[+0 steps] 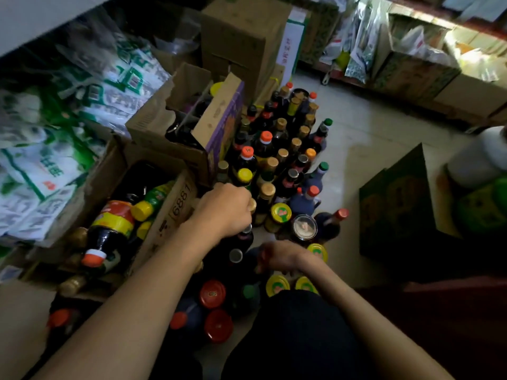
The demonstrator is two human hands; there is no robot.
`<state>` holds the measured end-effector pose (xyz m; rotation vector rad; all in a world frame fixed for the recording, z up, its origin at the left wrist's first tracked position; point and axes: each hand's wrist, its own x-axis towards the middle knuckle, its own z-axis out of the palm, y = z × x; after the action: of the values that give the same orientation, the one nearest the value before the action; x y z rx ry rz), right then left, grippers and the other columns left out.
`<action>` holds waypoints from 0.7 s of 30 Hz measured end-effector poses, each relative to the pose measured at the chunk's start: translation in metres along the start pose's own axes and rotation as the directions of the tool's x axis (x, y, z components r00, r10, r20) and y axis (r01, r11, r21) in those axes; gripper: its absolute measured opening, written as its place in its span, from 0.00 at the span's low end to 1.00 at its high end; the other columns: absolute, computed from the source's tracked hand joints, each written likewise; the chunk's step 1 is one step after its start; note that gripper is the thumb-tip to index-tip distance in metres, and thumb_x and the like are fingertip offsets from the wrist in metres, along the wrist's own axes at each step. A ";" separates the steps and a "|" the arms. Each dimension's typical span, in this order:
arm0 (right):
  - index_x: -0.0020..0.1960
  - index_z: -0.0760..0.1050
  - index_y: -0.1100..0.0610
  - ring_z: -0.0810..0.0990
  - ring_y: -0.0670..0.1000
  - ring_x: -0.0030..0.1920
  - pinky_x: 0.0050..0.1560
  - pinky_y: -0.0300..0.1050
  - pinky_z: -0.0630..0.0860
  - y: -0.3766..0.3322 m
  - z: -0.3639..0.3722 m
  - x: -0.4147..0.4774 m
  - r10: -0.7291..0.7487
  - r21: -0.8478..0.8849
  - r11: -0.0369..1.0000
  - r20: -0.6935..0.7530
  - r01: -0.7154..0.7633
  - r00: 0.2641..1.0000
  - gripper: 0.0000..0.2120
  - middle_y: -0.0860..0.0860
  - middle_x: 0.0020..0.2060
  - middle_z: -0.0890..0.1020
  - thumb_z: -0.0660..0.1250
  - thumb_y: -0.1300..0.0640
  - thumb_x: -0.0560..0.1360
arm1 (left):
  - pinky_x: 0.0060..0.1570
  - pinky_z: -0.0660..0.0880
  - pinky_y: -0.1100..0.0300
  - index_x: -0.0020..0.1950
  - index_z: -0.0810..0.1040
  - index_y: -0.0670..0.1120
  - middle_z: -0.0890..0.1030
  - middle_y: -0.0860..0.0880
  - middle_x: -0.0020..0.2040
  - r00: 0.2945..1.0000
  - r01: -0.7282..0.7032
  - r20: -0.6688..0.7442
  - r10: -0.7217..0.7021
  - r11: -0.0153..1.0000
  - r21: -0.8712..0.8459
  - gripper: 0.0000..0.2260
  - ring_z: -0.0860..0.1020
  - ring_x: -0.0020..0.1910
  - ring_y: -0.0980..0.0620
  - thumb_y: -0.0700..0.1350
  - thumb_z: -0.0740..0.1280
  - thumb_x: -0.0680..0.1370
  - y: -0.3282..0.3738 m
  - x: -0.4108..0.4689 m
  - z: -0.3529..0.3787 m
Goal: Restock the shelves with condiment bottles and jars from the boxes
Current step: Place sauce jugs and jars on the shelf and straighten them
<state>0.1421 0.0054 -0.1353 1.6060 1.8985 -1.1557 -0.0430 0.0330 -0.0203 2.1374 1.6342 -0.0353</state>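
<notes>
Left hand: the left hand (223,208) reaches over the near edge of the bottle cluster, knuckles up and fingers curled down. A tan cap (251,205) shows at its fingertips and a silver cap (247,229) just below it. The fingers hide whether it grips either neck, so I cannot tell.
Right hand: the right hand (277,256) is low among dark bottles, blurred, with its fingers bent inward. I cannot tell what it holds, if anything.
Bottles: dark bottles (274,149) stand upright on the floor (370,138) in a tight block beyond the hands. Their caps are orange, tan, yellow, green and silver.
Jars: yellow-lidded jars (281,212) sit at the near right of the block, with more beside the right wrist. A clear-lidded jar (304,227) stands between them. Two red-lidded jars (212,294) are below the left forearm.
Near box: an open box (175,212) marked 6881 lies left of the left hand. In it, on their sides, are a large dark bottle (109,231) with a red and yellow label and a green bottle (153,201) with a yellow cap.
Second box: a box with a purple side (219,124) sits behind the first, flaps up, with dark bottles in its dividers.
Tall box: a closed brown box (241,37) stands behind that.
Left side: green and white bags (55,119) are piled beside the boxes.
Right side: a dark green box (395,204) stands on the floor, well apart from the bottles.
Far shelf: a shelf (411,50) holds cartons and bags.
</notes>
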 end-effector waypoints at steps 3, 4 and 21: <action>0.60 0.73 0.52 0.80 0.60 0.52 0.41 0.48 0.72 -0.006 0.025 0.012 -0.063 -0.230 0.973 -0.181 0.020 0.981 0.19 0.57 0.53 0.80 0.69 0.42 0.74 | 0.37 0.70 0.53 0.48 0.78 0.47 0.78 0.45 0.47 1.000 0.008 0.014 -0.009 0.999 0.054 0.06 0.77 0.46 0.42 0.47 0.63 0.78 -0.001 0.006 0.004; 0.60 0.73 0.54 0.80 0.62 0.54 0.43 0.49 0.71 -0.008 0.026 0.012 -0.082 -0.248 0.969 -0.252 0.017 0.964 0.19 0.59 0.54 0.81 0.68 0.44 0.75 | 0.37 0.70 0.53 0.49 0.78 0.47 0.78 0.46 0.47 1.000 0.012 0.015 -0.014 0.997 0.074 0.06 0.77 0.46 0.42 0.47 0.63 0.78 -0.001 0.006 0.005; 0.48 0.80 0.55 0.79 0.48 0.33 0.31 0.36 0.75 -0.077 -0.196 -0.212 -0.444 0.097 0.862 -0.332 0.498 0.832 0.05 0.56 0.38 0.83 0.73 0.58 0.73 | 0.66 0.69 0.62 0.76 0.60 0.56 0.71 0.55 0.73 0.748 -0.060 0.241 0.619 0.423 -0.904 0.45 0.69 0.72 0.58 0.51 0.82 0.65 -0.012 -0.008 -0.032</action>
<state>0.1655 0.0294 0.1611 1.5092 2.5649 -1.3699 -0.0641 0.0394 0.0071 1.3825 0.5457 0.2409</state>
